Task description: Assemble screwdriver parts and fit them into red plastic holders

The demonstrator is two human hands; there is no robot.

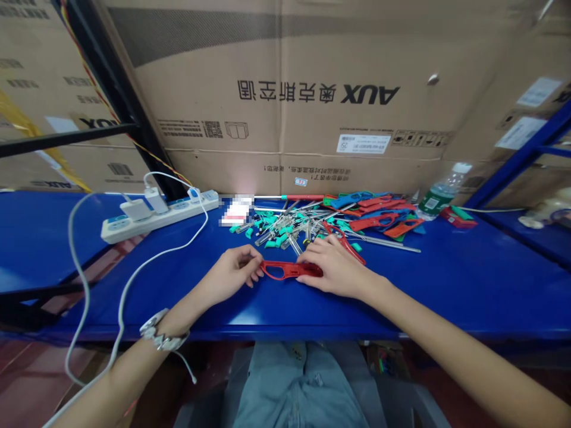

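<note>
Both hands hold a red plastic lighter casing [285, 270] level, just above the blue tabletop. My left hand [238, 267] pinches its left end, beside the oval finger loop. My right hand [332, 267] grips the other end, fingers over the top and thumb below, hiding that part. Just behind my right hand lies another red casing [348, 244]. Beyond the hands spreads a pile of clear fuel tanks [292, 242], green plastic pieces [270, 220] and thin metal tubes [392, 242]. More red, blue and orange casings [379, 208] are heaped at the pile's right.
A white power strip [160, 215] with plugged-in chargers sits at the left, its white cable [129, 285] running over the table's front edge. At the right stand a water bottle [439, 199] and a small red box [457, 219]. Large cardboard boxes [303, 53] form the back.
</note>
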